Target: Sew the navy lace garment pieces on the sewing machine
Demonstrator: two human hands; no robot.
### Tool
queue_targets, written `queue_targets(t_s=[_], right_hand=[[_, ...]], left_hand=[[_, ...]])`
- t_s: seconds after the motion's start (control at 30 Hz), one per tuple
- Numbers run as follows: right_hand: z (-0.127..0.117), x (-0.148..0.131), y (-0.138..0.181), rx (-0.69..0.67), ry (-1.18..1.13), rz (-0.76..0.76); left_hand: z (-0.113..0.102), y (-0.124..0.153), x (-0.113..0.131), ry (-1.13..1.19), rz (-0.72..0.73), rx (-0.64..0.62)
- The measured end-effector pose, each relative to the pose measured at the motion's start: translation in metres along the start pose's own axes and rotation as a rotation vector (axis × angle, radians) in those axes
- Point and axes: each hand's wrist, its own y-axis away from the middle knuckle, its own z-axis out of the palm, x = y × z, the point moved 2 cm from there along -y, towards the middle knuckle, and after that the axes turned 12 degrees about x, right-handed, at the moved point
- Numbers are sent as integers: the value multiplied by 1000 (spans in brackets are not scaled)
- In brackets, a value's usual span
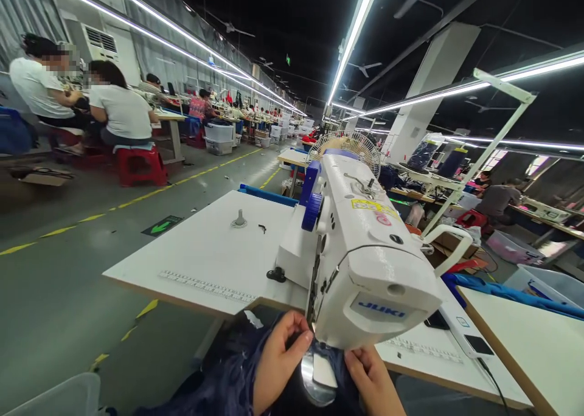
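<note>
Navy fabric [237, 356] lay bunched at the left and reached between the hands. The left hand's [283, 356] thumb and forefinger nearly met; whether they held cloth, I could not tell. Beyond the metal work bed [314, 393], the right hand [373, 378] pinched the fabric beneath the JUKI sewing machine [383, 270]. Positioning cloth seemed in hand, calling next for steady, even guidance.

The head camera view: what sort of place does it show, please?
Probably a garment sewing workshop: a JUKI sewing machine stands in front, navy fabric is bunched beside it, and people sit along rows of worktables.
</note>
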Motion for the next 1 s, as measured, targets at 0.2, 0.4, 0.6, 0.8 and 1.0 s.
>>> queue_targets(t_s=[0.2, 0.4, 0.6, 0.8, 1.0], right_hand=[[5, -2, 1, -55, -22, -8], [5, -10, 1, -93, 19, -44], [1, -8, -2, -75, 24, -59], [1, -10, 0, -59, 30, -75], [-8, -19, 17, -57, -4, -16]], left_hand=[[-15, 0, 8, -68, -4, 76], [-30, -2, 9, -124, -74, 52], [-42, -7, 1, -240, -142, 7], [-45, -8, -7, -273, -133, -63], [-36, 3, -1, -273, -117, -123]])
